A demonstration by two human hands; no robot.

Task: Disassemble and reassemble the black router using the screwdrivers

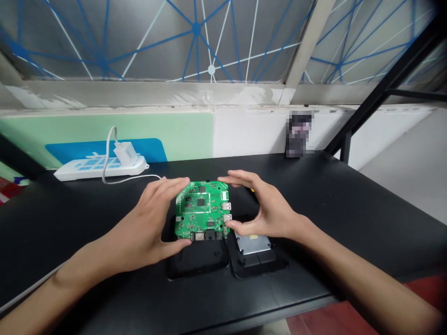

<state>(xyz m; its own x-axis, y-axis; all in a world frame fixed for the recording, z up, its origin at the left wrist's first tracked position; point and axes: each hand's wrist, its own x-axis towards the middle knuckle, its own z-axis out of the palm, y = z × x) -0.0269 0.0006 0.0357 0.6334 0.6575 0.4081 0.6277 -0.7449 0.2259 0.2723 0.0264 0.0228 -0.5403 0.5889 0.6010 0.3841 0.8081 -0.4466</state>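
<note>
A green circuit board [199, 218] is held up above the table, its chip side facing me and its row of ports along the lower edge. My left hand [145, 228] grips its left side, fingers at the top edge and thumb at the bottom. On the right side, my right hand [270, 209] is closed around the edge, with the thumb by the silver USB ports and the fingertips at the upper corner. Below the board lies a shallow black plastic cover [199, 260]. Beside it sits a black casing half with a silver metal plate [254, 245], partly hidden by my right hand.
At the back left of the black table [349, 209] is a white power strip [84, 168] with a plugged-in white charger [126, 153]. Its white cable [104, 170] runs behind my left hand. A blurred dark upright object [298, 135] leans against the back wall.
</note>
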